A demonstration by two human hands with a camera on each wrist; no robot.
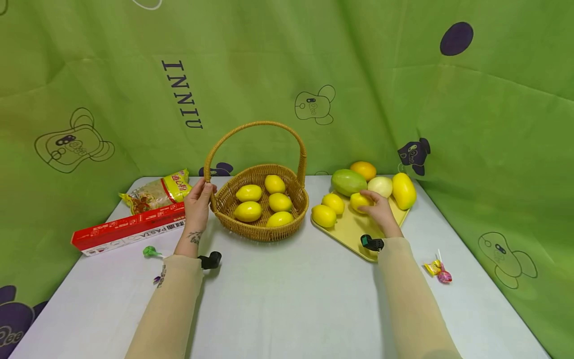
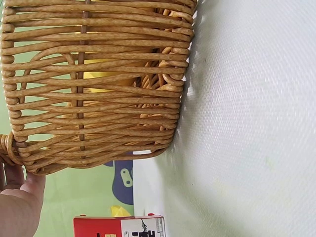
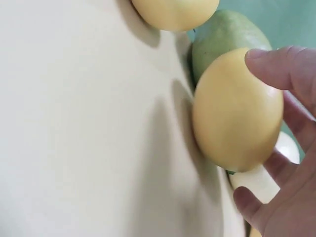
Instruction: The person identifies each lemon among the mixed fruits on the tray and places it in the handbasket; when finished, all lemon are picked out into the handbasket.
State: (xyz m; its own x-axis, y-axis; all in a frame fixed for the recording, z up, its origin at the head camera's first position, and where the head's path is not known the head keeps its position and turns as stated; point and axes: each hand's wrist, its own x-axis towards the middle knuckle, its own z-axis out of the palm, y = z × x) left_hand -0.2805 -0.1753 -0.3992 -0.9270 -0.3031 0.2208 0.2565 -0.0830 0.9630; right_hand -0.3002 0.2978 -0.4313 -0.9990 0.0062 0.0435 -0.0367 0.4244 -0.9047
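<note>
My left hand (image 1: 197,204) grips the wicker basket (image 1: 264,233) where its tall handle (image 1: 262,123) meets the rim. In the left wrist view, the fingers curl round that join beside the woven wall (image 2: 98,98). Several yellow lemons (image 1: 248,212) lie inside the basket. Over the pale yellow tray (image 1: 347,238), my right hand (image 1: 382,212) holds a lemon (image 1: 358,202) between thumb and fingers. The right wrist view shows this lemon (image 3: 237,111) close up, with the thumb on its upper end. Two more lemons (image 1: 324,216) sit at the tray's left side.
A green mango-shaped fruit (image 1: 348,182), an orange fruit (image 1: 364,171), a pale round fruit (image 1: 380,187) and a long yellow fruit (image 1: 404,191) crowd the tray's back. Left of the basket are a red pasta box (image 1: 130,229) and a yellow food bag (image 1: 157,192). Wrapped candies (image 1: 444,275) lie right.
</note>
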